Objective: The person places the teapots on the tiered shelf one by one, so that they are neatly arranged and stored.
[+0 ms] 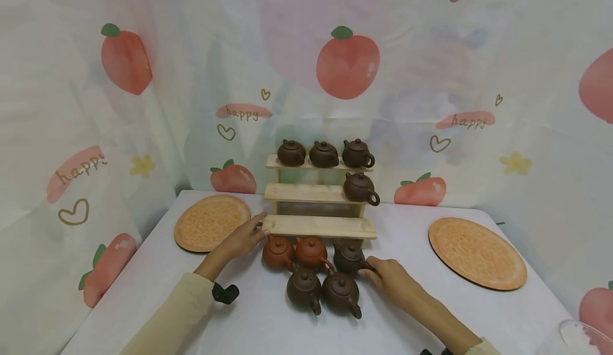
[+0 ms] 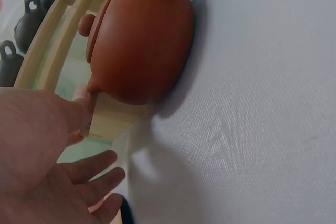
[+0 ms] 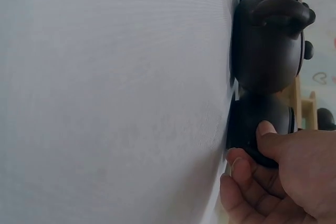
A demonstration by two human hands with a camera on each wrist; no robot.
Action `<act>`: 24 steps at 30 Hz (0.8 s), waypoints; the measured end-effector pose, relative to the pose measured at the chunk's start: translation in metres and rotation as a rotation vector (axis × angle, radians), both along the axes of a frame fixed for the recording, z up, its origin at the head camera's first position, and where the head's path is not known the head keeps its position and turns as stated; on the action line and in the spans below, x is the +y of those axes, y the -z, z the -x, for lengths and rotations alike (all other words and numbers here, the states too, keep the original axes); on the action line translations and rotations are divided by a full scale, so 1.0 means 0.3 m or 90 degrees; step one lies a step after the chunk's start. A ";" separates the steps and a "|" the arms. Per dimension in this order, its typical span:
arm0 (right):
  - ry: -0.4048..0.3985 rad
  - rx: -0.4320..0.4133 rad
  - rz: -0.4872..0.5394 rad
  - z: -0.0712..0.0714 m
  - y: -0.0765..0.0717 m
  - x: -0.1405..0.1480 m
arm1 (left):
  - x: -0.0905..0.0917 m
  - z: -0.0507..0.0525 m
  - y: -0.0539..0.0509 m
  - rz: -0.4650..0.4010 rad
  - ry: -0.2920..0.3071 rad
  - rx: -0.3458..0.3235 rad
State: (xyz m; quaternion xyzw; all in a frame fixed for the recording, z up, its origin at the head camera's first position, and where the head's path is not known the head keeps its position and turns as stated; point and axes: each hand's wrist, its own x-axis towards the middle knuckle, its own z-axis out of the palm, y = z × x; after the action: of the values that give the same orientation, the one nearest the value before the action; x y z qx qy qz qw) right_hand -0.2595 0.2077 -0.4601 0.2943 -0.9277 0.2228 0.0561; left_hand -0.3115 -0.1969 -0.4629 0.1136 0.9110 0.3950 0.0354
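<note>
My left hand (image 1: pixel 243 239) is at the left end of the wooden stand's (image 1: pixel 318 226) lowest shelf, thumb and index finger at the board's end, other fingers loosely extended. A reddish-brown teapot (image 2: pixel 142 40) stands close beside that thumb; a second reddish teapot (image 1: pixel 311 252) sits to its right. My right hand (image 1: pixel 395 283) pinches the handle of a dark brown teapot (image 1: pixel 348 257) in front of the stand's right end. Its handle is mostly hidden by the fingers. Nearer me stand two more dark teapots, one left (image 1: pixel 304 288) and one right (image 1: pixel 341 292).
Three dark teapots (image 1: pixel 323 154) line the top shelf; another (image 1: pixel 360 187) stands at the middle shelf's right end. Round orange mats lie left (image 1: pixel 210 222) and right (image 1: pixel 476 254). A clear container (image 1: pixel 574 339) is at the lower right corner. A patterned curtain (image 1: pixel 306 115) hangs behind.
</note>
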 end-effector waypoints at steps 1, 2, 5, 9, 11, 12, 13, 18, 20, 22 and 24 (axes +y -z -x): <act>0.000 0.004 0.003 -0.001 0.001 0.001 | 0.000 -0.001 0.000 0.002 0.001 0.001; 0.000 0.010 0.005 -0.001 0.001 0.003 | 0.000 -0.001 0.000 0.001 0.002 0.002; -0.005 0.026 0.009 -0.002 -0.005 0.005 | -0.001 -0.001 0.000 0.002 0.003 0.002; -0.017 0.027 0.026 -0.003 -0.029 0.003 | -0.002 0.002 0.002 0.003 0.006 0.005; -0.020 0.015 0.031 -0.003 -0.046 -0.001 | -0.002 0.003 0.003 0.003 0.009 0.007; -0.019 0.006 0.035 -0.001 -0.054 -0.003 | -0.002 0.003 0.004 0.003 0.010 0.008; -0.019 0.000 0.035 0.000 -0.062 -0.006 | -0.002 0.004 0.005 0.005 0.010 0.009; -0.015 -0.006 0.040 0.007 -0.105 -0.026 | 0.000 0.003 0.001 0.001 0.003 0.002; -0.011 0.003 0.044 0.011 -0.122 -0.036 | 0.000 0.003 0.000 0.000 0.002 0.001; -0.005 0.012 0.048 0.019 -0.137 -0.045 | -0.001 0.004 0.001 0.003 0.003 0.001; 0.001 0.017 0.051 0.030 -0.154 -0.054 | -0.001 0.004 0.002 0.004 0.002 0.000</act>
State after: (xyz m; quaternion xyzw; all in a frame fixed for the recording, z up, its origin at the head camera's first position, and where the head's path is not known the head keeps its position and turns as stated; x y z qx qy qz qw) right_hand -0.2685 0.1915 -0.4139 0.2942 -0.9174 0.2555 0.0805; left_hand -0.3126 -0.1971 -0.4634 0.1148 0.9119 0.3924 0.0365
